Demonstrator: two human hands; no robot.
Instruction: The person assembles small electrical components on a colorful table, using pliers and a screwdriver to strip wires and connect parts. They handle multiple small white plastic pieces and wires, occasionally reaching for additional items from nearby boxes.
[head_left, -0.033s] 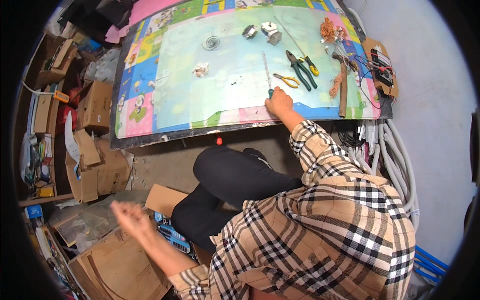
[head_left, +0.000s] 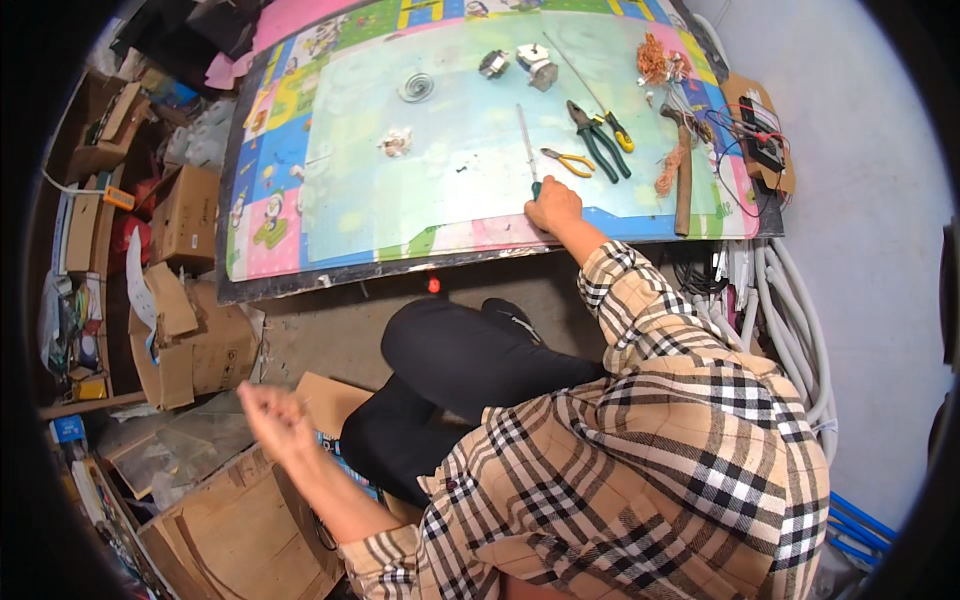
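Note:
My right hand [head_left: 555, 208] is closed round the green handle of a screwdriver [head_left: 527, 145] at the table's near edge; its shaft points away from me over the mat. Just right of it lie yellow-handled side cutters [head_left: 568, 160] and green-handled pliers [head_left: 603, 145]. A second, long screwdriver [head_left: 618, 130] with a yellow and black handle rests beyond the pliers. Low on the left, away from the table, my left hand [head_left: 278, 420] hangs in the air over boxes. Its fingers are partly curled and blurred, and whether they hold anything is unclear.
The table mat [head_left: 400, 210] carries a metal coil [head_left: 416, 88], small metal motor-like parts [head_left: 537, 66], copper wire [head_left: 655, 60] and a wooden-handled hammer [head_left: 684, 185]. A multimeter [head_left: 765, 150] with leads sits at the right edge. Cardboard boxes [head_left: 190, 215] crowd the left; grey conduits [head_left: 795, 310] stand right.
My left hand has shifted slightly right and its fingers show more clearly. The right hand keeps its grip on the screwdriver. The whole view has moved a little.

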